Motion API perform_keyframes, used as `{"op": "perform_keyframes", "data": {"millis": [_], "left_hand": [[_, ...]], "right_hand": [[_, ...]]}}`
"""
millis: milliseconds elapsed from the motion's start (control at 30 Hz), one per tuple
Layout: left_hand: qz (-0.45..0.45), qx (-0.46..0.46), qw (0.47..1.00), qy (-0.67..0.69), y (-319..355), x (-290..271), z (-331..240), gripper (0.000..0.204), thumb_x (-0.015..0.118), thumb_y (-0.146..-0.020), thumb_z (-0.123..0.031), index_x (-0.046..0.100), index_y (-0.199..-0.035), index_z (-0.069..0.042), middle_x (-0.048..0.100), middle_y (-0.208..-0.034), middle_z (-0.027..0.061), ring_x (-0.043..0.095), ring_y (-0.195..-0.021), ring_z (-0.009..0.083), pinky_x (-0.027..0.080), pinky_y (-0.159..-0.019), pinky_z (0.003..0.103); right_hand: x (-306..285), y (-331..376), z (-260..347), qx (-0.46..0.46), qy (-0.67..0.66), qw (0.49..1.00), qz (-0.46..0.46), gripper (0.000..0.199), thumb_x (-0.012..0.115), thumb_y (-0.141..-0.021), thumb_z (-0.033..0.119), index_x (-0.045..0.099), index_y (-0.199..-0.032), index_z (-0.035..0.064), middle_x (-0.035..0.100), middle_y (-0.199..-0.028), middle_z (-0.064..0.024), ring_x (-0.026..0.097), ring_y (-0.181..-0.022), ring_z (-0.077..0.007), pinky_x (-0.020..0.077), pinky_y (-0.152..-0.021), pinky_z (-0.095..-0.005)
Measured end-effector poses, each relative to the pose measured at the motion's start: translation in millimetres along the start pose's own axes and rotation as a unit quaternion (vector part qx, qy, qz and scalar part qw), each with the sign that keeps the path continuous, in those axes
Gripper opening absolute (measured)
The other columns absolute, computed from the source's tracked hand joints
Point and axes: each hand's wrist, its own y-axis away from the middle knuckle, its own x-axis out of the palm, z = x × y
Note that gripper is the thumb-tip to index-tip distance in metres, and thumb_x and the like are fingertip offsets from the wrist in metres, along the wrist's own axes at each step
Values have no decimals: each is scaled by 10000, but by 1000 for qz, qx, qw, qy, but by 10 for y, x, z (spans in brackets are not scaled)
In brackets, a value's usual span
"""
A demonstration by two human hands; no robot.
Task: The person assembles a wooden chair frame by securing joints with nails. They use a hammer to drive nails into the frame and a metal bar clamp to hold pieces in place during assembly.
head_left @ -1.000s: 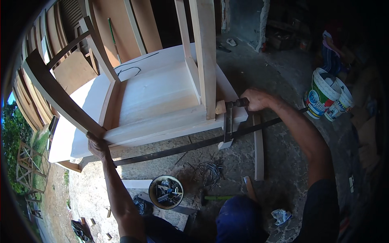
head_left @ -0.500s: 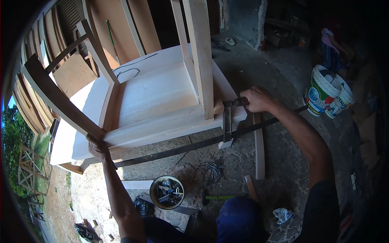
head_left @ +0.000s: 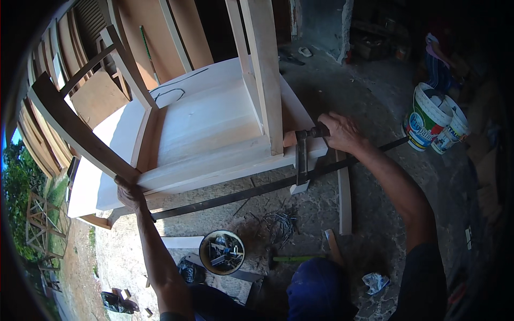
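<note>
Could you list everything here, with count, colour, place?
Wooden furniture: one, pale, centre, legs up
Bar clamp: one, dark, along furniture edge
Wood block: one, tan, by clamp
Round container: one, pale-rimmed, lower centre
Tool: one, green-handled, right of container
Loose wood: several, pale, floor
Buckets: two, white, right
Clear bag: one, lower right
Black bags: two, lower left
Boards: several, brown, upper left
Other person: one, shadowed, upper right
Left hand: one, bare, at left leg
Right hand: one, bare, gripping clamp handle

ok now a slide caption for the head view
Right hand on the handle of a long bar clamp, left hand at the base of a curved leg on an upturned wooden table.
</note>
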Motion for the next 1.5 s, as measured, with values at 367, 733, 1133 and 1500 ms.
{"op": "perform_keyframes", "data": {"millis": [367,733,1133,1500], "left_hand": [[-11,3,1000,2,-38,54,131,950,163,-1034,-696,703,-1090,84,714,-1009,289,647,-947,466,445,-863,548],[2,-10,1000,0,8,32,28,957,164,-1026,-712,704,-1121,72,717,-1048,275,650,-984,452,449,-877,538],[-4,-12,1000,-24,-74,16,124,945,146,-1031,-702,708,-1130,52,721,-1064,267,652,-1000,454,458,-887,537],[-11,-8,1000,-9,-139,3,212,953,152,-1027,-710,691,-1155,66,711,-1049,287,644,-979,461,441,-872,556]], "right_hand": [[-305,-299,20,42,-18,962,268,194,602,-730,35,735,-872,23,727,-901,-230,708,-894,-418,532,-751,-507],[-293,-344,-15,27,-29,954,296,176,664,-744,90,760,-878,29,740,-934,-226,721,-900,-406,545,-759,-503],[-308,-276,25,-13,-27,971,236,156,647,-744,82,728,-872,44,716,-831,-229,718,-847,-420,552,-739,-513],[-40,-159,86,17,11,995,99,212,671,-721,54,744,-918,74,737,-904,-203,717,-894,-407,564,-772,-506]]}}
